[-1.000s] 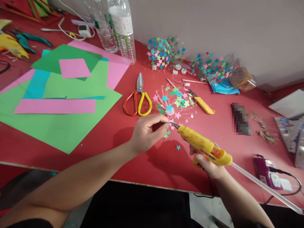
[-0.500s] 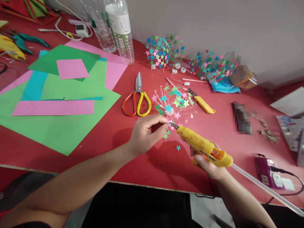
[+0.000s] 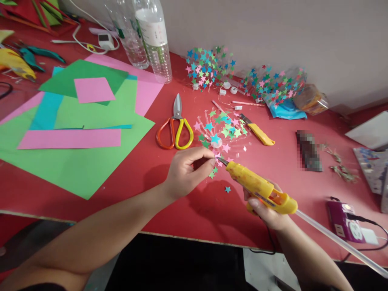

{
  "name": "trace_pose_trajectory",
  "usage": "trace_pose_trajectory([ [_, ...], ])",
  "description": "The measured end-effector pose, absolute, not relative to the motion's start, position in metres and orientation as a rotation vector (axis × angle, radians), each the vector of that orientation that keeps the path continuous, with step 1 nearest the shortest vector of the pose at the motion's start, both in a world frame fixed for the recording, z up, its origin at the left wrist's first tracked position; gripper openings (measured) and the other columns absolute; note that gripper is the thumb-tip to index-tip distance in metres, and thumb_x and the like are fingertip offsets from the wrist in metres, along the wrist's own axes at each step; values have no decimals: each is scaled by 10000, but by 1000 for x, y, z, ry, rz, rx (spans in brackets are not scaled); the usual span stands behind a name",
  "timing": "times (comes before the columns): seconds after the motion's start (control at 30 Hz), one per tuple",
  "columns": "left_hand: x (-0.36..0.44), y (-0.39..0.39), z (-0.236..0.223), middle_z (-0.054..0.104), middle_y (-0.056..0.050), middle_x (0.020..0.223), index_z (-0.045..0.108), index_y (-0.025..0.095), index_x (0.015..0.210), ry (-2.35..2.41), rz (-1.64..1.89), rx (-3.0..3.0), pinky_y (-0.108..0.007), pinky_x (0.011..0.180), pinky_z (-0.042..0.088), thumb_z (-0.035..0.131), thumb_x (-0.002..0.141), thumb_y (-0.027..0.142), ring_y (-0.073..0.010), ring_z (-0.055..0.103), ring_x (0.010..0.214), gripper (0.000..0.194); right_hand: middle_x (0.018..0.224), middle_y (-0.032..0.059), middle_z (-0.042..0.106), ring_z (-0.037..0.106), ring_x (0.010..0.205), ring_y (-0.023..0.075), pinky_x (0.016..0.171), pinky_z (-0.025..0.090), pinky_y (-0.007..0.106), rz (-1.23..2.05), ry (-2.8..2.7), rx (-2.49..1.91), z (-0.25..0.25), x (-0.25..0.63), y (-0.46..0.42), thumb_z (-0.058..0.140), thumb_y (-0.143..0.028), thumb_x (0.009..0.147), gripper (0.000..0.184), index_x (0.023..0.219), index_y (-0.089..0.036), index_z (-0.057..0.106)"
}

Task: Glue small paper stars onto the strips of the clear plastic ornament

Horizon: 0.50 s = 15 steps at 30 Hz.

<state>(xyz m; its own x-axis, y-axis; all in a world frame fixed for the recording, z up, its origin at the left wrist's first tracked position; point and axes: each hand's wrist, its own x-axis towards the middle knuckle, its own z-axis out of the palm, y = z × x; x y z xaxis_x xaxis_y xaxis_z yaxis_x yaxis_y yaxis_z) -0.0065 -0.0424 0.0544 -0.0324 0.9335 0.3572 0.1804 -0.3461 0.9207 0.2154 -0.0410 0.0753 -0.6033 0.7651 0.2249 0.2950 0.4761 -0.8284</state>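
My left hand is closed in a pinch, thumb against forefinger. What lies between the fingertips is too small to make out. In my right hand is a yellow glue gun, its metal nozzle at the left fingertips. A long clear glue stick sticks out of the gun's back end. Just beyond the fingertips lies a cluster of clear strands with paper stars in pink, green and blue. One loose blue star rests nearer the table's front edge.
Scissors with red and yellow handles lie left of the cluster, a yellow utility knife right of it. Coloured paper sheets spread at left. Plastic bottles and star balls stand along the wall. A purple power box sits at right.
The view has shifted very slightly, so the papers at left appear a little farther right and lower. Both hands and the glue gun keep their positions.
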Motion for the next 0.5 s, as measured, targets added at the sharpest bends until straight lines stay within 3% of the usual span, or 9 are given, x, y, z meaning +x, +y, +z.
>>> trace_pose_trajectory([
  [0.5,-8,-38,52,530,35,590,574,176,711,1229,1476,1835,-192,494,371,545,851,111,-69,429,516,158,600,-33,493,477,521,126,477,387,286,1005,-2147,-908,82,213,-42,571,-318,847,194,692,-242,482],
])
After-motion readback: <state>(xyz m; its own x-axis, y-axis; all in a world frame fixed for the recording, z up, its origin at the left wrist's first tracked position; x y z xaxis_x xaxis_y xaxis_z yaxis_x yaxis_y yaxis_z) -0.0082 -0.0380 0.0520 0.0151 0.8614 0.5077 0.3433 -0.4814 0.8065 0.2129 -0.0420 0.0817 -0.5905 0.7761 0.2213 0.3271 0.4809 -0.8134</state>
